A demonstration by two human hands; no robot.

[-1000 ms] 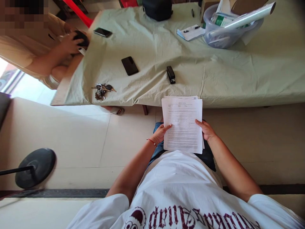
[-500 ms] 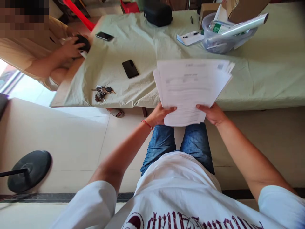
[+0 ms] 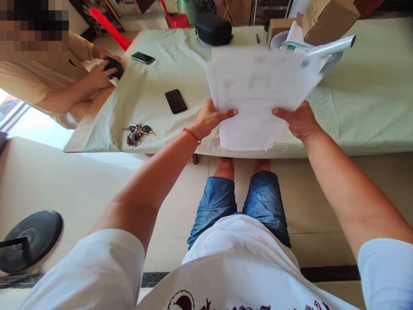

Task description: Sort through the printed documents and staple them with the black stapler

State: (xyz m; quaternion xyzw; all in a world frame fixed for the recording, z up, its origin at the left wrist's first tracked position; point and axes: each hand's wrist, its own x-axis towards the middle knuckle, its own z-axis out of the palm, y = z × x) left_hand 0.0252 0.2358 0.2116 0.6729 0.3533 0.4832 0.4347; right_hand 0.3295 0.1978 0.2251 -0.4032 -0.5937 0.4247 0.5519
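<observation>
A: What is seen nearest?

B: Denim shorts; past them, a stack of papers is held up in front of the cloth-covered table

A: How is it placed against the fingers?

B: Between thumb and fingers on both sides: its left edge is pinched by the left hand, its right edge by the right hand. Both thumbs are laid on the upper face, pointed inward, well apart; the other fingers are mostly hidden beneath, so whether they are spread cannot be told

A: And beyond?

B: Keys are seen on the left, then a black phone; at far right a plastic tub is partly covered by the sheets
</observation>
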